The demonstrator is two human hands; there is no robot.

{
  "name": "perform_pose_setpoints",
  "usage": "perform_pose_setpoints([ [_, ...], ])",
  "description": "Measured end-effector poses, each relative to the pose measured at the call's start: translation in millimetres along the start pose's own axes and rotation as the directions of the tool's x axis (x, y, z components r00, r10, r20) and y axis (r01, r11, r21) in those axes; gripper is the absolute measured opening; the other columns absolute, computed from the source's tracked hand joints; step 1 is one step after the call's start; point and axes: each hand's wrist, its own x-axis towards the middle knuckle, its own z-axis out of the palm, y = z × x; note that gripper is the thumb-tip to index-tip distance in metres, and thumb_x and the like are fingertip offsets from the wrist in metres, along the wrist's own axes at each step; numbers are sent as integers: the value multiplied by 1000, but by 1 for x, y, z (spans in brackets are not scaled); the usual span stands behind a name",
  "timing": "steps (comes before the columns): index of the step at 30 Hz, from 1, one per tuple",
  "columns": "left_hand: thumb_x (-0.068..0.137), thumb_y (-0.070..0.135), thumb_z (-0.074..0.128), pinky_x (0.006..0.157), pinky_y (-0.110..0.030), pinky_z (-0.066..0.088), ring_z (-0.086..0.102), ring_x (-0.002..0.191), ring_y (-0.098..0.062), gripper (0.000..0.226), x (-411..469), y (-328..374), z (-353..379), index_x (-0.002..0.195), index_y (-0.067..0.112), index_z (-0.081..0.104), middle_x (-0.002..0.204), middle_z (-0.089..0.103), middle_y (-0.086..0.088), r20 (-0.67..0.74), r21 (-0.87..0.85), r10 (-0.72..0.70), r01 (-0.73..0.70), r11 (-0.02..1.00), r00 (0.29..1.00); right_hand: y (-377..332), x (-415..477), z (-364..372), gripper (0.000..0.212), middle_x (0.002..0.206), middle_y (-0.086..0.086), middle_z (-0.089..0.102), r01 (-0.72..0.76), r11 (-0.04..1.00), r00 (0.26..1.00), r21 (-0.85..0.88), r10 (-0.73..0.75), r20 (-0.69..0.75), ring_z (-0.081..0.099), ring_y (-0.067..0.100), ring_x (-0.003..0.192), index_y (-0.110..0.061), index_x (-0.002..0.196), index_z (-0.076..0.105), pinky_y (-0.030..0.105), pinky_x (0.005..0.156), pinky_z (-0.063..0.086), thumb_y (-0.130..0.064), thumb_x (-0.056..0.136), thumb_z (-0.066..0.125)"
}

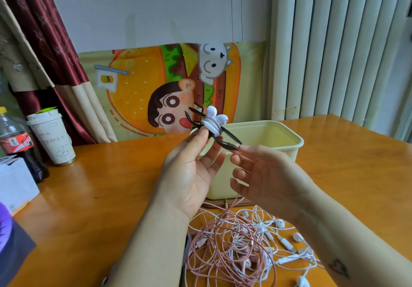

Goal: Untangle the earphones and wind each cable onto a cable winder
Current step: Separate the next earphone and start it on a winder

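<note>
Head view: the left hand (pixel 191 170) pinches the black cable winder (pixel 231 138), white earphones (pixel 214 121) wound on it, above the cream tub (pixel 289 140). The right hand (pixel 263 175), fingers loose, seems only to touch its tip. Light, thin-armed, likely slippery: hold it by the wrapped middle.
</note>
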Motion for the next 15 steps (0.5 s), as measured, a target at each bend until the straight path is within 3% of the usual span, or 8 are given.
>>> perform_pose_setpoints([
  [3, 93, 19, 52, 81, -28, 49, 67, 68, -6, 18, 1, -1, -1, 97, 16, 70, 78, 73, 7, -18, 6, 15, -14, 1000, 1000, 1, -1, 1, 16, 72, 0, 57, -14, 999, 1000, 37, 14, 13, 45, 12, 60, -16, 76, 68, 29, 71, 44, -27, 65, 68],
  [8, 94, 16, 53, 83, -30, 50, 68, 80, -10, 18, 1, -2, -3, 99, 17, 70, 94, 75, 2, -39, 94, 61, -57, 994, 997, 3, -1, 2, 17, 74, -3, 58, 16, 996, 1000, -84, -18, -25, 46, 10, 62, -20, 72, 75, 28, 74, 46, -35, 64, 73],
  [12, 94, 16, 56, 82, -29, 49, 68, 89, -10, 13, 3, -4, -6, 98, 21, 68, 97, 75, 5, -57, 265, 186, -165, 950, 981, 2, -1, 1, 26, 83, -4, 65, 89, 939, 994, -333, -107, -36, 49, 8, 64, -20, 76, 77, 27, 77, 49, -43, 65, 82],
  [15, 84, 31, 68, 86, -34, 51, 67, 100, -17, 22, 5, -8, -11, 105, 25, 67, 107, 73, 3, -59, 445, 280, -226, 867, 958, 0, -3, 2, 42, 81, -5, 71, 127, 818, 977, -561, -200, -71, 57, 9, 70, -17, 86, 77, 28, 79, 52, -53, 63, 73],
])
